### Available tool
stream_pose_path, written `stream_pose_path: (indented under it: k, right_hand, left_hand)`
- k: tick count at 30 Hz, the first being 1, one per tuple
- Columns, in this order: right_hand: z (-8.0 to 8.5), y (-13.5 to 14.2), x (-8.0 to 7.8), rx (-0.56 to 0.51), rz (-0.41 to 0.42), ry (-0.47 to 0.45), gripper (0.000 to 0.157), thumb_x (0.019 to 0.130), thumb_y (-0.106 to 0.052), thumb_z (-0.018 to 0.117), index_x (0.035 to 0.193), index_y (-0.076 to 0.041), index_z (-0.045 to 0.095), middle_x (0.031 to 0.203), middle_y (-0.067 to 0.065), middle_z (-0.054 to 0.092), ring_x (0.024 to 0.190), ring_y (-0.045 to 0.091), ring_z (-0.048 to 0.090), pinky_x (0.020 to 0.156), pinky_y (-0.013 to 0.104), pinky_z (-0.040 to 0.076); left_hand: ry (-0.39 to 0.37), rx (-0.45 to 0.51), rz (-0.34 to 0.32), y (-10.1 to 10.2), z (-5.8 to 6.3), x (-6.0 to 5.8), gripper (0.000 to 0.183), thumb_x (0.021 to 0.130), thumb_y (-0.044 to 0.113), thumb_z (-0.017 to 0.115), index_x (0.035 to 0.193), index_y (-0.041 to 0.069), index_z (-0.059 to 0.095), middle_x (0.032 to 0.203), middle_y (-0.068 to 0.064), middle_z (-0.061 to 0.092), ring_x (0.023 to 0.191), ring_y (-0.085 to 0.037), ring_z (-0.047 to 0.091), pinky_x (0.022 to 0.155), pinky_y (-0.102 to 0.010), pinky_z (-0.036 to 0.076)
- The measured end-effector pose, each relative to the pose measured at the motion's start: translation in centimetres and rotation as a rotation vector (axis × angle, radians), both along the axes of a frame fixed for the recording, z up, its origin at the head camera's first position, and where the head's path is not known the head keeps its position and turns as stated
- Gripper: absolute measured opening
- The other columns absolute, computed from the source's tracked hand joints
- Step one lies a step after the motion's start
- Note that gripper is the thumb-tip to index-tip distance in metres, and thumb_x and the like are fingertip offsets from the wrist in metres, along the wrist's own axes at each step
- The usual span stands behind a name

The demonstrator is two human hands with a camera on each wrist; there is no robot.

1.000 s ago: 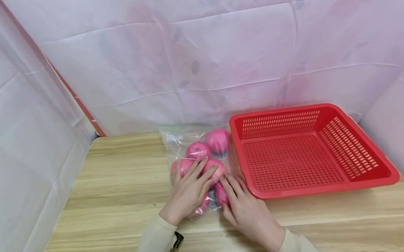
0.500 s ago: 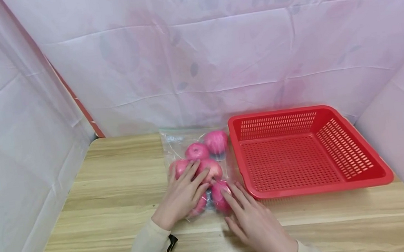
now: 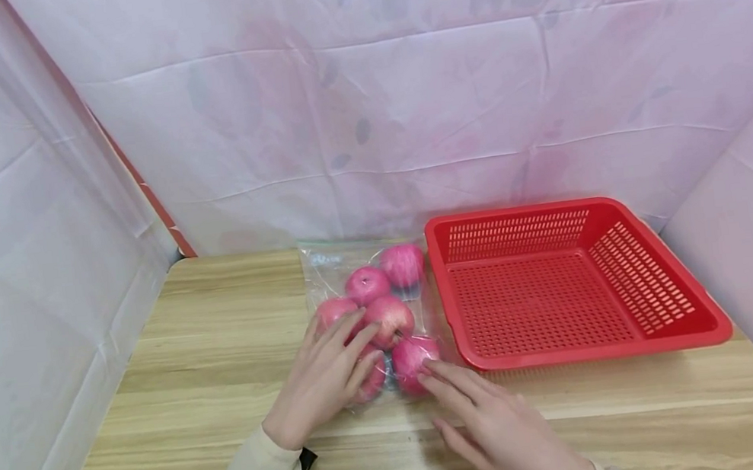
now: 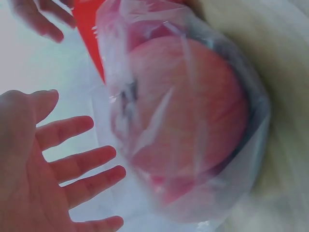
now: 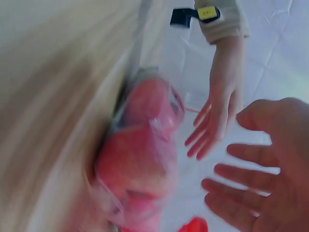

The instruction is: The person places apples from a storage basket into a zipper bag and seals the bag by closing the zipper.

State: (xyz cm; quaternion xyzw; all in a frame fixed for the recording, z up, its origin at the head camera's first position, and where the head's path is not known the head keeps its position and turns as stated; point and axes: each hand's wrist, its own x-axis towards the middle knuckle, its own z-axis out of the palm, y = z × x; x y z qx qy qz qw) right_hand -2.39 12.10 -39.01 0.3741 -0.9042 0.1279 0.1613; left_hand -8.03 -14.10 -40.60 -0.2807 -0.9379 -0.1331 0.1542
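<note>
Several pink-red apples (image 3: 388, 319) lie inside a clear zip bag (image 3: 324, 273), flat on the table. My left hand (image 3: 316, 383) is over the bag's left side with fingers spread. In the left wrist view a gap shows between those fingers and the bagged apple (image 4: 193, 111). At the bag's lower right is my right hand (image 3: 502, 421), its fingers extended near the closest apple (image 3: 415, 365). The right wrist view shows this hand (image 5: 270, 169) apart from the bag, holding nothing. Both palms face the bag.
A red plastic basket (image 3: 602, 351) with perforated walls stands just right of the bag; nothing is seen in it. The wooden table (image 3: 222, 335) is enclosed by pale cloth (image 3: 404, 102) at the back and sides.
Both hands have drawn back from the bag toward the person, the left to the lower left and the right to the lower right, uncovering more apples. The bag has hardly moved.
</note>
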Motion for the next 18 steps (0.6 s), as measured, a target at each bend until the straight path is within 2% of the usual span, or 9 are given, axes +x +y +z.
stream_pose_path:
  k: [4,8,12,18]
  right_hand:
    - [0.9,0.9,-0.8,-0.108,0.078,0.14,0.046,0.109,-0.042,0.042,0.13,-0.01,0.068,0.129,0.003,0.068,0.112,0.02,0.069,0.083,0.041,0.063]
    - [1.8,1.8,-1.8,-0.189,0.127,0.245,0.042,0.108,-0.038,0.044,0.12,-0.01,0.073,0.119,0.002,0.073,0.101,0.019,0.071,0.08,0.039,0.061]
    - [3.0,3.2,-2.9,-0.203,0.144,0.3,0.039,0.107,-0.037,0.047,0.112,-0.011,0.076,0.109,-0.001,0.074,0.093,0.016,0.071,0.076,0.037,0.06]
    - [4.4,5.4,-3.9,-0.169,0.112,0.33,0.042,0.106,-0.04,0.047,0.107,-0.011,0.077,0.105,-0.001,0.075,0.089,0.018,0.071,0.075,0.038,0.058]
  left_hand:
    - [0.05,0.007,-0.016,-0.4,1.1,0.1,0.041,0.101,0.038,0.062,0.135,0.016,0.065,0.144,-0.01,0.06,0.136,-0.028,0.054,0.12,-0.061,0.032]
    - [0.154,-0.018,-0.035,-0.9,2.2,0.0,0.04,0.105,0.042,0.052,0.133,0.016,0.066,0.14,-0.01,0.062,0.131,-0.03,0.058,0.113,-0.057,0.041]
    - [0.226,-0.013,-0.057,-1.6,3.4,0.1,0.047,0.108,0.048,0.041,0.13,0.016,0.068,0.133,-0.009,0.066,0.125,-0.029,0.061,0.108,-0.054,0.046]
    - [0.246,-0.004,-0.093,-2.4,5.1,0.4,0.04,0.102,0.046,0.055,0.128,0.017,0.068,0.129,-0.008,0.067,0.123,-0.025,0.062,0.107,-0.054,0.047]
